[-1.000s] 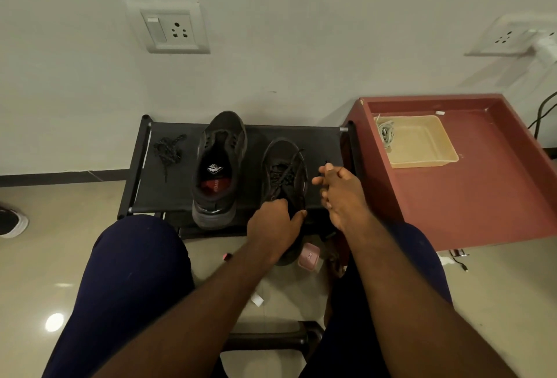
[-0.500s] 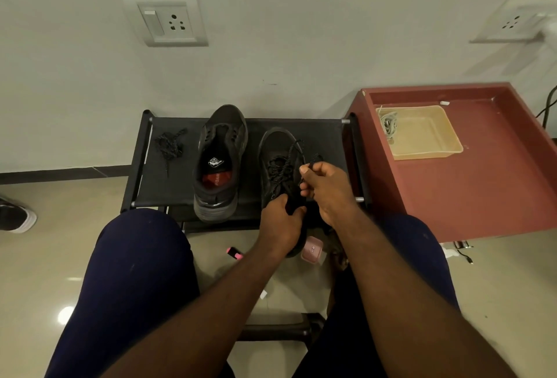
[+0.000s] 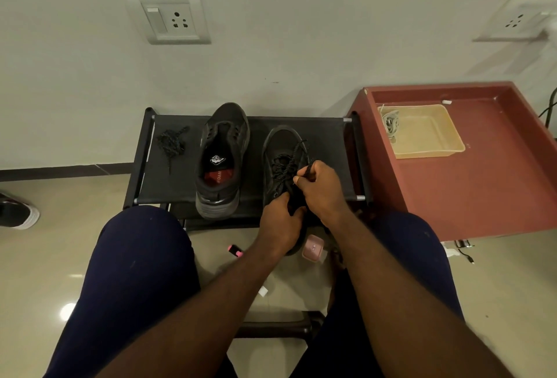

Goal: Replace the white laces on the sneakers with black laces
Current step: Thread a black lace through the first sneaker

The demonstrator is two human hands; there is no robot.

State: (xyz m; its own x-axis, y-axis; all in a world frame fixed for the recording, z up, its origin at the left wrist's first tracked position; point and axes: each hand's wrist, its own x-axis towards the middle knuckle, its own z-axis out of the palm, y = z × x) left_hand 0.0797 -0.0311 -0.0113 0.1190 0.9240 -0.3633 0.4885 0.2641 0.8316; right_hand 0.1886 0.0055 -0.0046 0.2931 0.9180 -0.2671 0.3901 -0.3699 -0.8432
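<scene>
Two dark sneakers stand on a low black rack (image 3: 319,136). The left sneaker (image 3: 221,157) has no lace and shows its insole. The right sneaker (image 3: 283,154) carries a black lace (image 3: 289,162) threaded through its eyelets. My right hand (image 3: 321,186) pinches one end of that lace above the shoe's tongue. My left hand (image 3: 278,222) grips the shoe's heel end and its fingers are curled at the lace there. A loose black lace (image 3: 171,144) lies bunched on the rack's left end. A whitish lace (image 3: 391,123) sits in a beige tray (image 3: 428,150).
A dark red table (image 3: 488,190) with a raised rim holds the beige tray at the right. A pink case (image 3: 313,248) and a pink marker (image 3: 235,250) lie on the floor under my hands. Another shoe (image 3: 16,210) is at the far left. My knees flank the rack.
My right hand came in from beside the shoe and took hold of the lace end. My left hand slid forward along the heel toward the laces.
</scene>
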